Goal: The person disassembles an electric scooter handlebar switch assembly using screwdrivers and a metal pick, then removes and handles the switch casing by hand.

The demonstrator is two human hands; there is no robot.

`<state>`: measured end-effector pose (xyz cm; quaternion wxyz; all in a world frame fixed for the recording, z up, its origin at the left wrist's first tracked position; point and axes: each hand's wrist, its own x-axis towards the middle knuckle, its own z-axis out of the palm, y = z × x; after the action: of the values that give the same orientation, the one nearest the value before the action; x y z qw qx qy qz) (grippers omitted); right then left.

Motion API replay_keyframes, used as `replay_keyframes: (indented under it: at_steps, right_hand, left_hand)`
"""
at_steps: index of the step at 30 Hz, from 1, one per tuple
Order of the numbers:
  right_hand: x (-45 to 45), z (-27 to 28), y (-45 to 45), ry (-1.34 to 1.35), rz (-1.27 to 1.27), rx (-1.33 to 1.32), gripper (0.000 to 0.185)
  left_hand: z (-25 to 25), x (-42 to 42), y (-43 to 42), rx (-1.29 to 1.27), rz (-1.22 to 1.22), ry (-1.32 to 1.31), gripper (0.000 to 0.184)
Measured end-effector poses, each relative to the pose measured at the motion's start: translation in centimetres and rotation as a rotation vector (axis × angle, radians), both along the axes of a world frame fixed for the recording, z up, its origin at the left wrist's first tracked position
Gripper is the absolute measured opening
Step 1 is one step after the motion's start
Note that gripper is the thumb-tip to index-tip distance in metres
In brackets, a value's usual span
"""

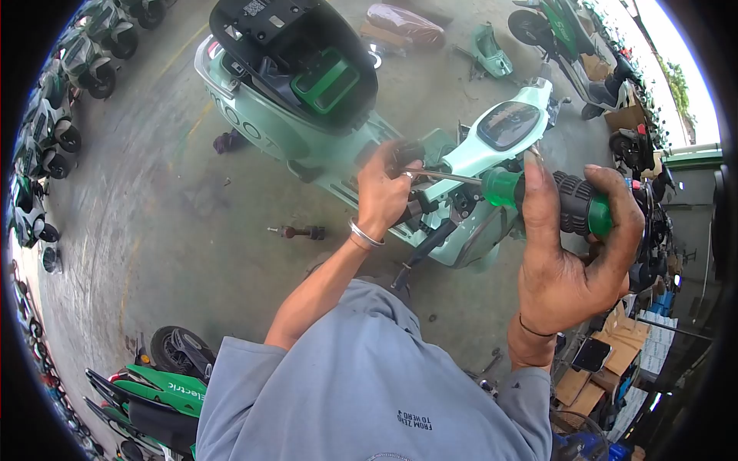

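Observation:
A screwdriver [565,201] with a green and black handle is in my right hand [573,261], its fingers wrapped round the handle. The metal shaft points left toward my left hand [383,188], which wears a bracelet at the wrist. That hand is closed round a dark part beside the shaft's tip; the part's exact shape is hard to make out. Both hands are over a mint green scooter [300,154]. Its handlebar cover with an oval display [509,125] lies just beyond the screwdriver shaft.
A dark tool [300,231] lies on the concrete floor [231,284]. Behind the scooter are a wrapped pink part [406,24] and a loose green panel [490,51]. A green scooter [157,396] stands lower left, with cardboard [621,338] and a phone [592,354] at right.

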<state>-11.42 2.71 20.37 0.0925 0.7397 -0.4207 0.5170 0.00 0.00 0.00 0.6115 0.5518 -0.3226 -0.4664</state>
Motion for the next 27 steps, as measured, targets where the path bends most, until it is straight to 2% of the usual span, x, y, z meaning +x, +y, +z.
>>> replay_keyframes:
  at_steps: [11, 23, 24, 26, 27]
  right_hand:
    - [-0.5, 1.7, 0.3, 0.277, 0.017, 0.067, 0.035]
    - [-1.5, 3.0, -0.3, 0.333, 0.076, 0.194, 0.035]
    - [-2.6, 4.3, -1.3, 0.452, 0.271, 0.269, 0.032]
    - [-3.1, 5.2, -1.7, 0.57, 0.464, 0.345, 0.029]
    - [-3.1, 5.3, -1.7, 0.543, 0.392, 0.375, 0.027]
  left_hand:
    - [-1.2, -0.4, -0.2, -0.061, 0.036, 0.014, 0.041]
    - [-1.5, -0.2, -0.2, -0.048, 0.011, 0.094, 0.044]
    - [-1.4, -0.2, -0.1, -0.054, 0.018, 0.056, 0.043]
    - [-1.4, -0.2, -0.2, -0.059, 0.022, 0.021, 0.043]
    - [-1.5, -0.3, -0.2, -0.07, 0.03, 0.008, 0.043]
